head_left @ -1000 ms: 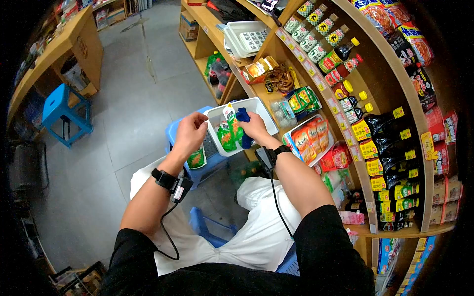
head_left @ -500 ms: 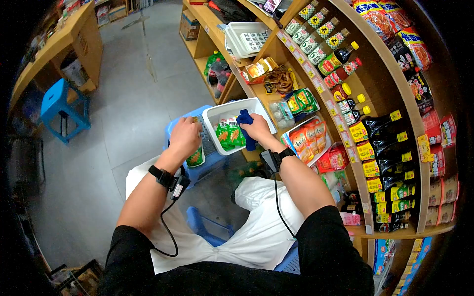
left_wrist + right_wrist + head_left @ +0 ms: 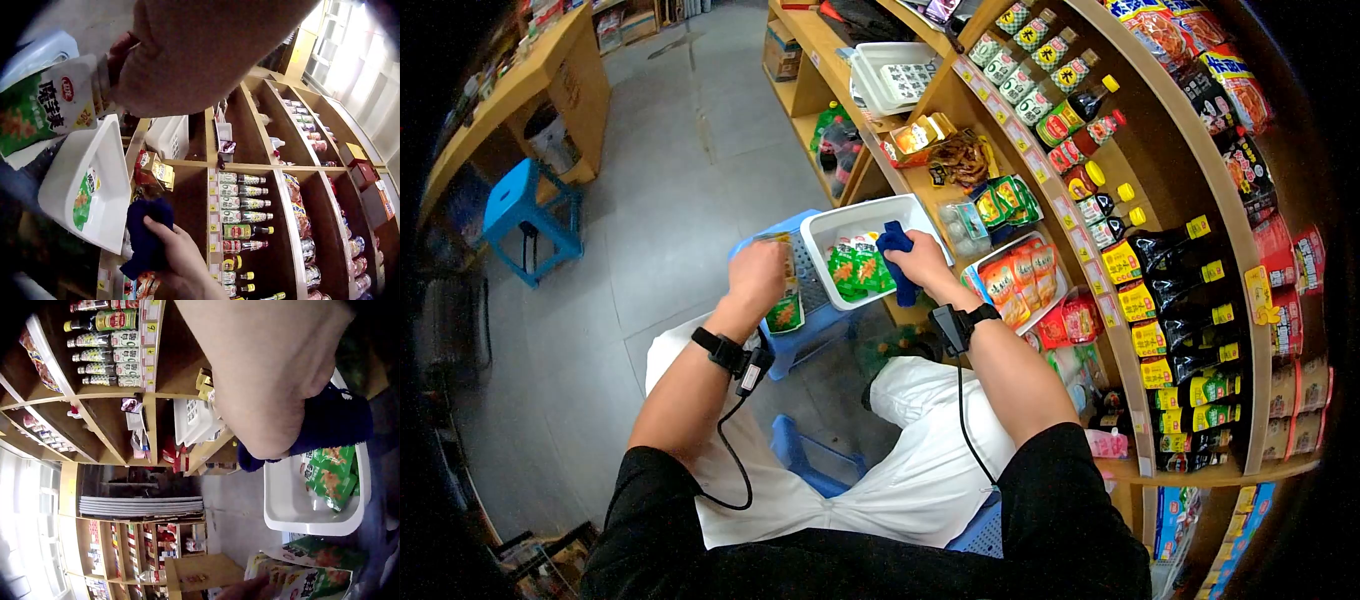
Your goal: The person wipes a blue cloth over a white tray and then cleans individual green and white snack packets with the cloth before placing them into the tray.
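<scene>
My left hand (image 3: 757, 270) grips the top ends of several green-and-white snack packets (image 3: 37, 112), over the blue stool (image 3: 808, 333) left of the bin. My right hand (image 3: 922, 262) holds a bunched dark blue cloth (image 3: 895, 245) above the right side of the white plastic bin (image 3: 908, 212). Inside that bin, more green snack packets (image 3: 858, 265) lie side by side, printed with an orange food picture. In the right wrist view the cloth (image 3: 337, 419) overlaps the bin's edge, and my right fingers are mostly hidden behind the wrist.
Wooden shelves to the right carry sauce bottles (image 3: 1170, 300) and noodle packs (image 3: 1235, 85). Close beside the bin sit a tray of orange packets (image 3: 1015, 285) and green packets (image 3: 1008, 203). A white tub (image 3: 870, 80) stands farther back. Another blue stool (image 3: 530, 215) is at left.
My left hand has moved from above the bin's left edge down and left, and now grips the packets by the stool. A packet standing up in the bin now lies flat. The right hand keeps the cloth.
</scene>
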Tool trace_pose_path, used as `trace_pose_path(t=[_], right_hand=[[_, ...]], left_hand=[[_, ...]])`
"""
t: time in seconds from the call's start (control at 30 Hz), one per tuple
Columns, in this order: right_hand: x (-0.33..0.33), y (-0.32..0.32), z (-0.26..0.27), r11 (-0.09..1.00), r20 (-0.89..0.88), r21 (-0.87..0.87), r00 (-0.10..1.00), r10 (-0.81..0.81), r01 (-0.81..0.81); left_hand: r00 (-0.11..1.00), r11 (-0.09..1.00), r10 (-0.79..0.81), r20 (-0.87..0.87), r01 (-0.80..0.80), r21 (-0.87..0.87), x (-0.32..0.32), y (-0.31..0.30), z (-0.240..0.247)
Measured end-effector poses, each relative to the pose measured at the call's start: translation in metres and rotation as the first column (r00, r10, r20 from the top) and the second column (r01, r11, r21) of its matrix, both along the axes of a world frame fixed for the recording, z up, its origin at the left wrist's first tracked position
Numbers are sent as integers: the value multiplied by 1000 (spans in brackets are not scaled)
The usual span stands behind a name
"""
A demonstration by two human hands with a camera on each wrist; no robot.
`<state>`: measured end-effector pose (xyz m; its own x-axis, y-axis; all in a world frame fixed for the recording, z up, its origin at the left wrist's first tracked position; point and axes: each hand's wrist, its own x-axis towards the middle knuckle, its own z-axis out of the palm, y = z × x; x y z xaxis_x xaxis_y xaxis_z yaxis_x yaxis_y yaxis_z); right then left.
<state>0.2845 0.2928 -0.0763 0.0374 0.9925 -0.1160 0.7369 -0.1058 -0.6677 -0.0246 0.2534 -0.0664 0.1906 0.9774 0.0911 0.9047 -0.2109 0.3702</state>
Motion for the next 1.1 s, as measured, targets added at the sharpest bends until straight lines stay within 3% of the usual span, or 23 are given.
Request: trace_pose_path(t=[0.2,0.43,0.53,0.6,0.63,0.7,0.83,0.9,0.93,1.0,1.03,1.1], right_hand=[[7,-4,1,1000,2,-19,1000,6,-6],[9,-7,3,1000,-24,-11,1000,-7,7],[12,-4,-3,1000,-9,-5,1000,6,-6],[12,-3,-5,1000,-21,-3,1000,7,-7],[12,-3,-4,1000,-22,-3,1000,6,-6],[9,-3,0,1000,-19,16,1000,1,0],[-5,-9,16,998,-154,58,988,14,-5],[-13,-14,29,997,-349,69,936,47,-24],[-17,-15,33,997,-350,69,936,46,-23],[-25,-19,41,998,-572,25,818,57,-52],[-29,-22,45,996,-601,26,795,84,-86],[-36,-28,50,992,-631,6,769,102,-127]], left_hand=[[993,997,-3,-115,-6,-72,1,-1,2],[1000,997,17,-24,-19,-79,5,-1,8],[998,999,47,45,-47,-8,4,0,14],[982,977,17,188,-56,207,4,3,16],[982,977,17,187,-56,207,6,3,20],[883,916,-37,468,-156,368,13,0,32],[788,890,-123,603,-180,418,21,1,44],[702,867,-243,670,-152,474,27,3,43],[702,867,-244,669,-151,474,32,4,40],[415,981,-80,906,-131,146,47,5,30],[359,993,-33,933,-93,71,53,7,28],[358,997,-3,934,-77,32,62,8,27]])
